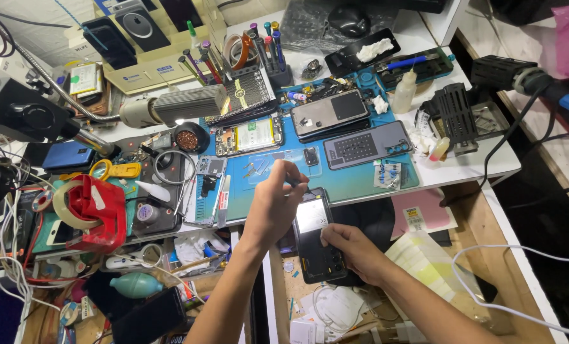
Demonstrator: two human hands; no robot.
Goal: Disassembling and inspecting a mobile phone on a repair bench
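Cluttered repair counter (469, 167), parts everywhere on the blue mat (354, 181). Opened black phone (318, 237) hangs past the counter edge, right hand (354, 250) pressing it flat with spread fingers. Left hand (275, 207) fingers pinched together over its top end, maybe on some tiny part I can't make out. One slip and that could vanish into the mess.

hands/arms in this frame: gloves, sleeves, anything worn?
Both bare. The left hand and right hand show no gloves, and I can make out no rings, watch or wrist strap. Both forearms are uncovered as far as the bottom edge of the frame, with no sleeve in view. No cables or markings on either arm.
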